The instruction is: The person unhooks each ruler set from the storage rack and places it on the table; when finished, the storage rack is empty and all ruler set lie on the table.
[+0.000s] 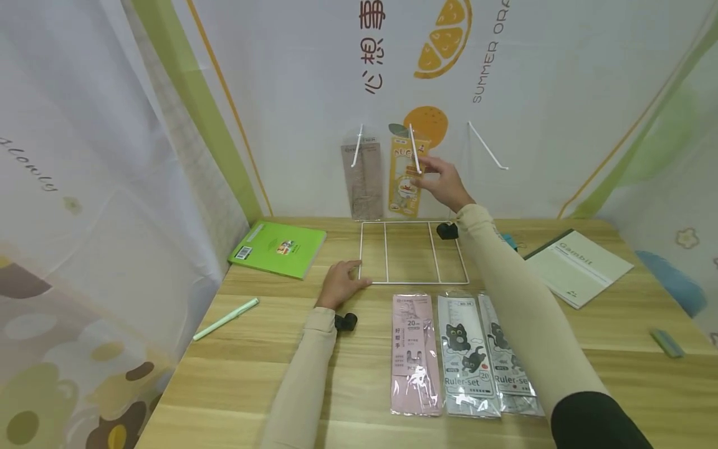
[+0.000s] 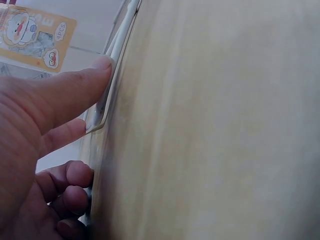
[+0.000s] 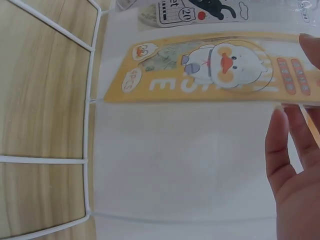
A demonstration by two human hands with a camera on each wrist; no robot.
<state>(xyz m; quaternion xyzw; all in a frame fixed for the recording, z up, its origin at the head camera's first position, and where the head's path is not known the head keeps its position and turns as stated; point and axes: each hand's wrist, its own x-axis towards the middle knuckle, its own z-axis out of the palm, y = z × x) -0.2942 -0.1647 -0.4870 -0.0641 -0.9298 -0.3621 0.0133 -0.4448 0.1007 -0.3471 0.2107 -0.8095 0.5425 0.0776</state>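
My right hand (image 1: pixel 445 184) pinches the right edge of a yellow duck-print ruler set (image 1: pixel 399 187) in a clear sleeve. The set hangs upright by the middle hook (image 1: pixel 415 149) of a white wire display rack (image 1: pixel 412 284). In the right wrist view, the thumb is on one side of the yellow pack (image 3: pixel 165 90) and the fingers are on the other. With thumb and forefinger, my left hand (image 1: pixel 339 284) holds the front left corner of the rack's base. The left wrist view shows the thumb (image 2: pixel 75 87) on the white wire.
A greyish ruler pack (image 1: pixel 363 184) hangs on the left hook. Before the rack lie a pink ruler set (image 1: pixel 415 355) and two black-cat ruler sets (image 1: pixel 468 355). A green book (image 1: pixel 277 249) and a pen (image 1: pixel 226 318) lie left; a notebook (image 1: pixel 580 268) and an eraser (image 1: pixel 667 343) lie right.
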